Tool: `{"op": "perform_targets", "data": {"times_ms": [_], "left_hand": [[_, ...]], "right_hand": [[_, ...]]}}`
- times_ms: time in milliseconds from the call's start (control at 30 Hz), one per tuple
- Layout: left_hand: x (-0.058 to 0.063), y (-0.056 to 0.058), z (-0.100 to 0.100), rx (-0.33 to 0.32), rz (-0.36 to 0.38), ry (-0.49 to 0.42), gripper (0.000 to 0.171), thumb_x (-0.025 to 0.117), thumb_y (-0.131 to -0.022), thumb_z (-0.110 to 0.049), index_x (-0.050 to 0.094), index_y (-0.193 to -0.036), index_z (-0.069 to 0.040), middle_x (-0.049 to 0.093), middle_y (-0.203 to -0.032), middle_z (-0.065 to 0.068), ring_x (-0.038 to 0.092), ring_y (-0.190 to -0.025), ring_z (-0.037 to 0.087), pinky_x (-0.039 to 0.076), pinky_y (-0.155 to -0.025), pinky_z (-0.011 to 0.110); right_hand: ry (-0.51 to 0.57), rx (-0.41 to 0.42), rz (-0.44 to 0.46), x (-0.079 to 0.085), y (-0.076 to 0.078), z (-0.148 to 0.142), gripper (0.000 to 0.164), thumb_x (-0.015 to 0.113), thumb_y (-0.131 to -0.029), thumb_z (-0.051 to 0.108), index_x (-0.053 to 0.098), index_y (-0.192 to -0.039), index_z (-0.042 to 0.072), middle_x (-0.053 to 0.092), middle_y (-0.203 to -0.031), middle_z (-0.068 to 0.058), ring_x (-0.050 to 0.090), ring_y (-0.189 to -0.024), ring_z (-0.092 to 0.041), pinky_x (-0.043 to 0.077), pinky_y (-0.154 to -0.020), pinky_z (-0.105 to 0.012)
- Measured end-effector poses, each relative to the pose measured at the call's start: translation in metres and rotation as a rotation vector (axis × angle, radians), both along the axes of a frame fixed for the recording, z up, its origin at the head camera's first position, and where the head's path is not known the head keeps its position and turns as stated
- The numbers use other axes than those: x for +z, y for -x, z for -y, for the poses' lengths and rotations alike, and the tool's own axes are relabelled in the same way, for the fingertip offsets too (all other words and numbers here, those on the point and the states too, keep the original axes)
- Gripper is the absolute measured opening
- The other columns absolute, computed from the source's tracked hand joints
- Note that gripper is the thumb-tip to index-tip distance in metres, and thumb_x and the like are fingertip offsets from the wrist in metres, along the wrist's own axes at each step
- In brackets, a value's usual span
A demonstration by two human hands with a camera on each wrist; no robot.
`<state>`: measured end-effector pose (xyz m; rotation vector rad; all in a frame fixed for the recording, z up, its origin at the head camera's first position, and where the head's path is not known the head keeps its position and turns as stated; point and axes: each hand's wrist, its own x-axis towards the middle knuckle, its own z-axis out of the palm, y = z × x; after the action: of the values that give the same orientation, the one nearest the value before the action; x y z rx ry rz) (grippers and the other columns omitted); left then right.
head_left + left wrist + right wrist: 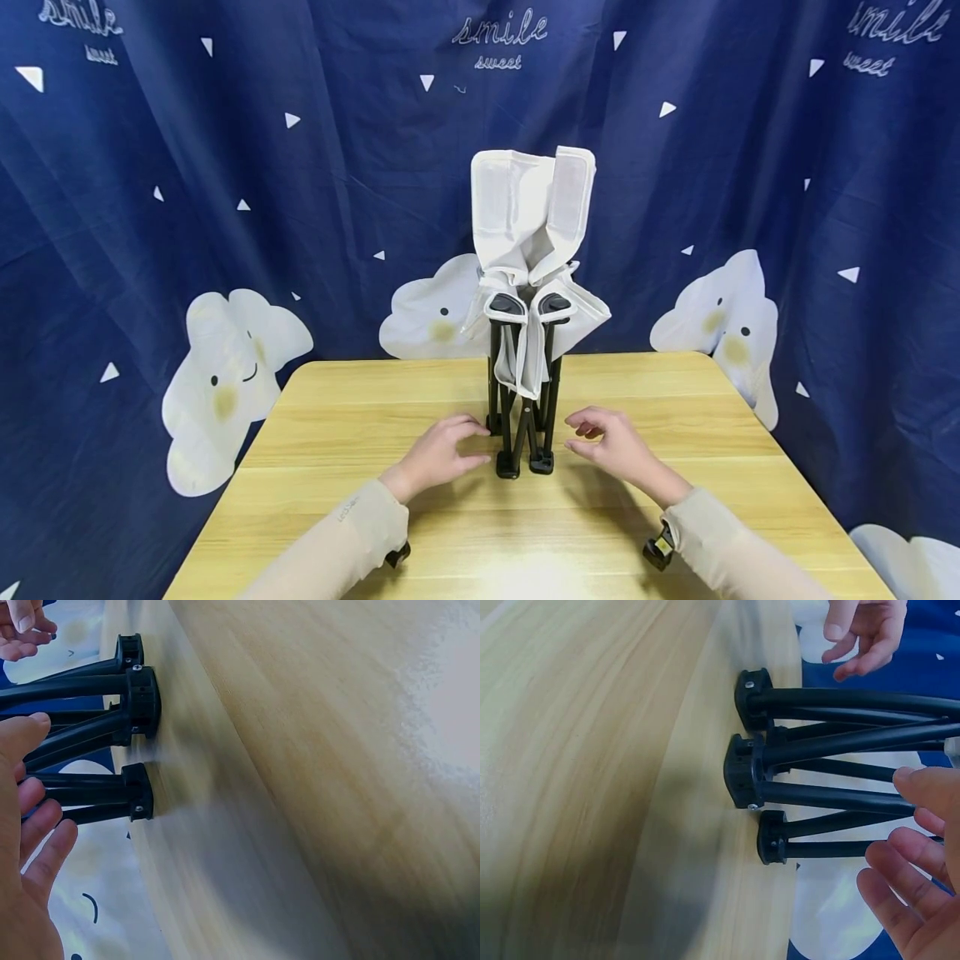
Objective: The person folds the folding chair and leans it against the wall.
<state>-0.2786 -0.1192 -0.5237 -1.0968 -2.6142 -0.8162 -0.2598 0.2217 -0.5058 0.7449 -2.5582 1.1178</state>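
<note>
A small folding chair (pixel 495 204) with white fabric and black tube legs stands folded upright near the back of the table. Its fabric back rises in two upright flaps, and the seat bunches between the legs. On the left side, my left hand (pixel 442 452) is beside the legs with its fingers loosely bent and nothing held. My right hand (pixel 615 443) hovers on the other side, fingers also relaxed, a small gap from the legs. Each wrist view shows the black plastic feet (pixel 142 705) resting on the wood, with my right fingers (pixel 900 877) beside the tubes.
The light wooden table (pixel 360 392) has rounded back corners. Behind it hangs a dark blue curtain (pixel 337 150) printed with white clouds, triangles and lettering. A small black device (pixel 660 547) is strapped below the right sleeve cuff.
</note>
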Motion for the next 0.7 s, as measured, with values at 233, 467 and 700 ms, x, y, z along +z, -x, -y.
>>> {"op": "perform_targets", "data": {"times_ms": [233, 467, 700], "left_hand": [[-0.003, 0.003, -0.002, 0.042, 0.094, 0.047, 0.048, 0.086, -0.093, -0.032, 0.074, -0.133, -0.007, 0.076, -0.127, 0.006, 0.073, -0.118, 0.025, 0.059, -0.109, 0.048], [-0.004, 0.004, -0.007, 0.084, 0.201, 0.014, 0.059, 0.085, -0.094, -0.038, 0.069, -0.141, -0.006, 0.071, -0.137, 0.010, 0.069, -0.127, 0.031, 0.055, -0.115, 0.052], [-0.006, 0.005, -0.014, 0.116, 0.332, -0.089, 0.070, 0.086, -0.092, -0.041, 0.064, -0.147, -0.003, 0.069, -0.144, 0.015, 0.067, -0.133, 0.035, 0.053, -0.118, 0.053]], "right_hand": [[-0.042, -0.038, 0.066, -0.002, 0.001, 0.002, 0.032, 0.089, -0.086, 0.008, 0.077, -0.114, -0.001, 0.080, -0.111, -0.015, 0.075, -0.089, -0.032, 0.067, -0.080, -0.037], [-0.049, -0.099, 0.151, -0.005, 0.002, 0.005, 0.036, 0.088, -0.087, 0.012, 0.076, -0.118, -0.003, 0.080, -0.110, -0.017, 0.076, -0.089, -0.030, 0.067, -0.082, -0.048], [-0.034, -0.166, 0.158, -0.009, 0.003, 0.011, 0.039, 0.088, -0.088, 0.014, 0.076, -0.120, -0.005, 0.080, -0.108, -0.020, 0.077, -0.088, -0.029, 0.068, -0.083, -0.049]]}}
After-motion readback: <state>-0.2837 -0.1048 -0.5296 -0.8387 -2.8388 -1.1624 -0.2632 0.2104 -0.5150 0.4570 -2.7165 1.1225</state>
